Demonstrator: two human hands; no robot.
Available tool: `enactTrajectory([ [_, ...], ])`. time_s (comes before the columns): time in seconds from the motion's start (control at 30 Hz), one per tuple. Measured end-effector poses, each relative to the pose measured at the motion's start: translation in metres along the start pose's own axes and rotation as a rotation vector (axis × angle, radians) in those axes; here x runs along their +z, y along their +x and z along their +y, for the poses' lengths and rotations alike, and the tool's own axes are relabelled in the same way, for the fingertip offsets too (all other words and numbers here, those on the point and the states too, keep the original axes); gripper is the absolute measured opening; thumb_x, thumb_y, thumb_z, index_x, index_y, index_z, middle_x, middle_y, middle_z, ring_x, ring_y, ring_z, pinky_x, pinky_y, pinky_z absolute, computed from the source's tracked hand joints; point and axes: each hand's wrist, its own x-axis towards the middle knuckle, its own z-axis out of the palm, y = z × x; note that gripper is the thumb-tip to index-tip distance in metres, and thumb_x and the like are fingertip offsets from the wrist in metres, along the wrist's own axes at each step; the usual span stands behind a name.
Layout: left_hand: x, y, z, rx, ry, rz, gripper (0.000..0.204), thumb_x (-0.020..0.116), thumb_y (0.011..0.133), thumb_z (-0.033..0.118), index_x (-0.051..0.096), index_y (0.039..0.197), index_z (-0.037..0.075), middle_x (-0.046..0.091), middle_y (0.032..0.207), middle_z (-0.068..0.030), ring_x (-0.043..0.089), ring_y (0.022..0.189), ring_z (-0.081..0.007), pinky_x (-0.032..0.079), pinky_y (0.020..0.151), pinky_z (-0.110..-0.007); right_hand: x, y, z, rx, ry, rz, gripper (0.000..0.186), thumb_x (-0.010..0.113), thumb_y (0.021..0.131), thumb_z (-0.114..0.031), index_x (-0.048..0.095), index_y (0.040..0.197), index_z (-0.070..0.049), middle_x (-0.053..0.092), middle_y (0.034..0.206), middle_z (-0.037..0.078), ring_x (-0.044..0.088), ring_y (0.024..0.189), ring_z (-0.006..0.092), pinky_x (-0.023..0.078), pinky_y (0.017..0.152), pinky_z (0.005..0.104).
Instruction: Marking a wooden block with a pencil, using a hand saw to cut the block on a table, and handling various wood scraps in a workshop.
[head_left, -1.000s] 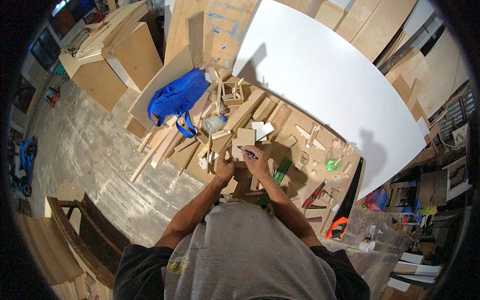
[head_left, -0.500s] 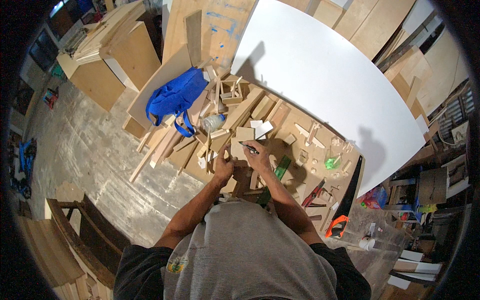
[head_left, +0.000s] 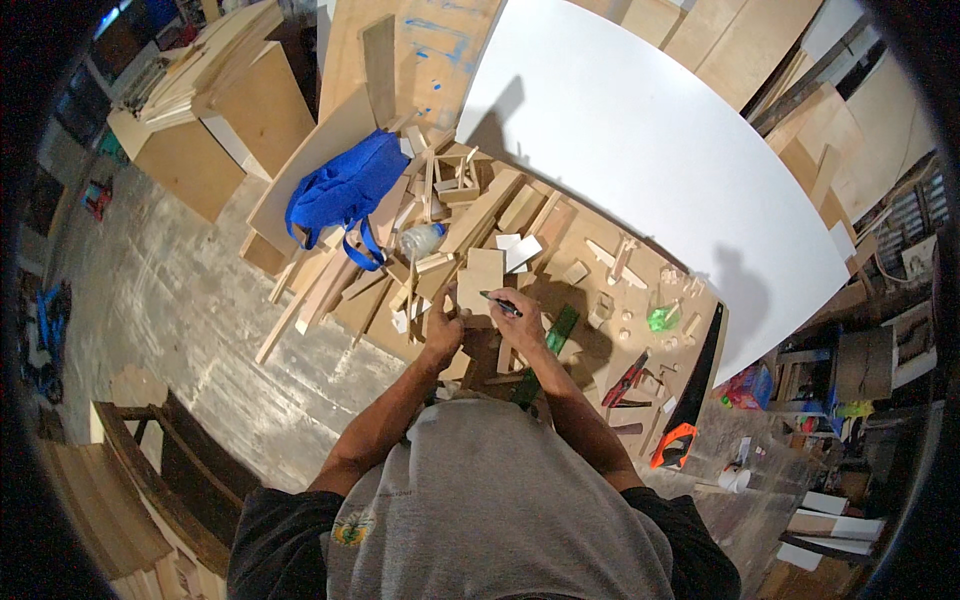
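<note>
My right hand (head_left: 521,322) is closed around a dark pen (head_left: 498,301), its tip pointing left over a small flat piece of wooden board (head_left: 484,268). That piece is pale tan and rectangular, and it stands out in front of me above the bench clutter. My left hand (head_left: 443,327) grips its near left edge, thumb and fingers closed. Whether the pen tip touches the surface is too small to tell. A green level-like tool (head_left: 563,327) lies beside my right wrist, partly covered by my forearm.
Wood strips and offcuts crowd the bench around a plastic bottle (head_left: 422,238) and a blue bag (head_left: 347,182). To the right lie a small wooden airplane (head_left: 617,262), green plastic (head_left: 662,318), red-handled pliers (head_left: 626,380) and an orange-handled saw (head_left: 675,446). A large white panel (head_left: 640,170) stands behind.
The view has shifted slightly. The pen has moved a little relative to the board piece, which shows at a slightly different angle. Both hands keep their holds.
</note>
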Motion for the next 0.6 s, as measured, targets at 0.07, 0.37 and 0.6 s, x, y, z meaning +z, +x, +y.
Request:
enactTrajectory([
  [0.07, 0.001, -0.002, 0.004, -0.004, 0.006, -0.003, 0.057, 0.052, 0.089, -0.006, 0.036, 0.142, 0.010, 0.058, 0.107, -0.0123, 0.059, 0.085, -0.0169, 0.050, 0.071, -0.030, -0.001, -0.001, -0.001, 0.059, 0.022, -0.004, 0.016, 0.066, 0.087, -0.011, 0.067, 0.100, -0.002, 0.065, 0.081, 0.003, 0.059, 0.072, 0.0073, 0.049, 0.063, 0.0249],
  [0.37, -0.001, -0.001, 0.000, 0.017, 0.000, -0.017, 0.057, 0.053, 0.090, -0.004, 0.036, 0.142, 0.011, 0.060, 0.103, -0.0122, 0.060, 0.089, -0.0180, 0.052, 0.074, -0.032, -0.008, -0.011, 0.008, 0.101, 0.019, 0.027, 0.016, 0.065, 0.089, -0.015, 0.066, 0.103, -0.006, 0.066, 0.101, 0.008, 0.065, 0.089, 0.0157, 0.055, 0.068, 0.0313],
  [0.6, 0.005, -0.007, 0.016, -0.027, 0.061, 0.004, 0.057, 0.053, 0.089, -0.005, 0.036, 0.142, 0.009, 0.060, 0.106, -0.0130, 0.060, 0.087, -0.0178, 0.052, 0.074, -0.030, 0.001, -0.013, 0.011, 0.042, 0.063, 0.042, 0.017, 0.065, 0.091, -0.016, 0.066, 0.103, -0.004, 0.065, 0.093, 0.003, 0.060, 0.080, 0.0087, 0.050, 0.067, 0.0235],
])
